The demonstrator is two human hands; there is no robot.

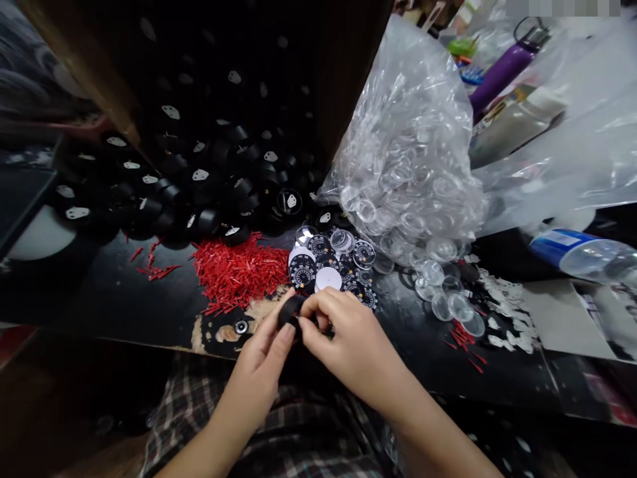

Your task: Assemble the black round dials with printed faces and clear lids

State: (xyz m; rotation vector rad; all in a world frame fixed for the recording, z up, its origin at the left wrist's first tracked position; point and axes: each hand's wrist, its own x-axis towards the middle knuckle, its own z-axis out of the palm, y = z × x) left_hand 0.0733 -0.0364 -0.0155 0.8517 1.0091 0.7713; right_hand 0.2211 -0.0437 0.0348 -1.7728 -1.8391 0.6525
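My left hand [266, 352] is closed around a round black gauge housing [290, 311] just above the table's front edge. The fingers of my right hand [343, 332] are pinched together against the housing's near right side; anything tiny between them is hidden. Right behind my hands lies a heap of black printed dials [302, 273], with one white disc [328, 279] turned face down. To the left of the dials sits a large pile of thin red pointers [239, 271]. A small metal ring-shaped piece [241, 326] rests by my left hand.
Many black housings [169, 192] with white tabs spill from a dark box at the back left. Clear round covers [398, 219] fill a plastic bag. White tabs [512, 312], a bottle [582, 255] and a purple flask [507, 70] are on the right.
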